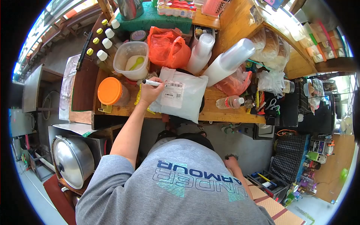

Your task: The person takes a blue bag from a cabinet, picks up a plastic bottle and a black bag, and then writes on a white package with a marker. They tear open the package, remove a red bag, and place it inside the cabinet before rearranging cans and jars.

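Observation:
My left hand (pixel 151 92) is closed around a marker pen (pixel 152 82) with a white barrel and a black end that points left. Its fingers are right at the left edge of a white plastic mailing parcel (pixel 191 92), which lies on the wooden table. A printed shipping label (pixel 173 94) with barcodes is on top of the parcel. My right hand (pixel 231 164) hangs low by my right side, away from the table, with a small dark patch at its fingertips. Its fingers are mostly hidden from above.
Left of the parcel stand an orange-lidded tub (pixel 110 91) and an open container (pixel 131 48) with a green scoop. Behind are a red plastic bag (pixel 168 47) and stacked plastic cups (pixel 228 60). A clear bottle (pixel 229 102) lies to the right, near scissors (pixel 272 105).

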Motion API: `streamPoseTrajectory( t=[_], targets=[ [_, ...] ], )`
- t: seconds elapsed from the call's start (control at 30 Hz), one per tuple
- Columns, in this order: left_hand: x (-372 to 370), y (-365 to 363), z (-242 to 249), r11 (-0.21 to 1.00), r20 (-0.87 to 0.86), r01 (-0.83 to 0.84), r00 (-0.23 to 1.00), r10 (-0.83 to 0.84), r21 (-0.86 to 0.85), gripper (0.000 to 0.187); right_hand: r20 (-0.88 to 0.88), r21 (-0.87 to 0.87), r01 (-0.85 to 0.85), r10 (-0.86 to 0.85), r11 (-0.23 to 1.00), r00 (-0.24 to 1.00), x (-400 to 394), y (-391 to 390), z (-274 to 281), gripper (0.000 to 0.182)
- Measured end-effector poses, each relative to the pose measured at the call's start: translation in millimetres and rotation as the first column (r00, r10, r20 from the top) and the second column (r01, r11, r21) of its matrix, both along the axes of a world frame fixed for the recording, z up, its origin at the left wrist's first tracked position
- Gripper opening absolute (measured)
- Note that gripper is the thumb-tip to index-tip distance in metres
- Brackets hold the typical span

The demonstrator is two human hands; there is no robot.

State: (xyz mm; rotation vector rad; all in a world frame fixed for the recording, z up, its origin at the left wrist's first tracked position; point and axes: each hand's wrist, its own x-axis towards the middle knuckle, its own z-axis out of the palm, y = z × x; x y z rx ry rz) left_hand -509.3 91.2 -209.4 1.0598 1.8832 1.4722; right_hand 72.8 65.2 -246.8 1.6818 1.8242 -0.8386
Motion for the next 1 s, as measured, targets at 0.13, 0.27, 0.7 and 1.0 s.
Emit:
streamPoseTrajectory(
  t=[0.13, 0.27, 0.7, 1.0],
  targets=[
    [2, 1, -1, 1.000, -0.067, -0.011, 0.998, 0.011, 0.007, 0.010, 0.079, -0.021, 0.113, -0.111, 0.993, 0.991, 5, -8, 5, 0.041],
    [4, 2, 0, 1.000, -0.152, 0.002, 0.988, -0.001, 0.007, 0.010, 0.062, -0.089, 0.207, -0.202, 0.974, 0.977, 15, -10, -5, 0.039],
    [11, 5, 9, 1.000, -0.136, -0.009, 0.991, 0.013, 0.026, 0.013, 0.000, -0.088, 0.288, -0.289, 0.954, 0.957, 14, -11, -4, 0.038],
    [16, 7, 10, 0.998, -0.170, 0.028, 0.985, -0.017, 0.062, 0.012, -0.038, -0.116, 0.406, -0.412, 0.907, 0.910, 12, -13, -18, 0.040]
  ],
)
